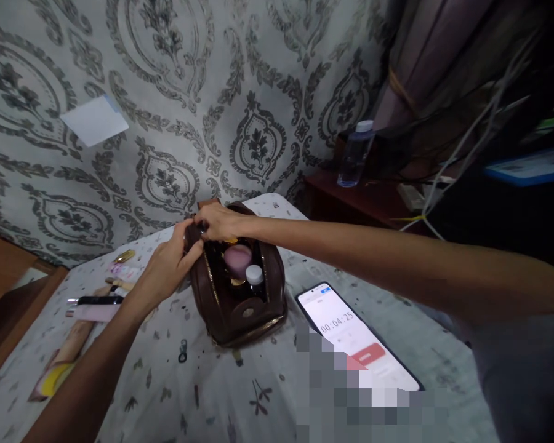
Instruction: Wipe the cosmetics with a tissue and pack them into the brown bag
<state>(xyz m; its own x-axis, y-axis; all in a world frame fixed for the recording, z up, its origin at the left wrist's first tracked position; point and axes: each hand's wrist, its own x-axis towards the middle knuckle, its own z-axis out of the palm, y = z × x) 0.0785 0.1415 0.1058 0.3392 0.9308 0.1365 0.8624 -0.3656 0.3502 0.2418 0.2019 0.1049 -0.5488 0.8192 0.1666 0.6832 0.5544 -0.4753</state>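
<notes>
A dark brown leather bag (236,334) sits on the patterned bed sheet, its gold zipper undone and its mouth open. Inside it are a round pink container (237,261) and a small bottle with a white cap (254,275). My left hand (168,261) is closed on the bag's left rim, thumb on top. At the far left corner of the opening, my right hand (219,223) has its fingers curled together beside the rim; what is between them is hidden. My right forearm crosses above the far end of the bag.
Right of the bag lies a phone (351,326) showing a timer. Several cosmetic items, including a pink tube with a black cap (96,309), lie to the left. A water bottle (355,154) and white cables (471,135) are at the back right. Behind the bed stands a patterned wall (258,138).
</notes>
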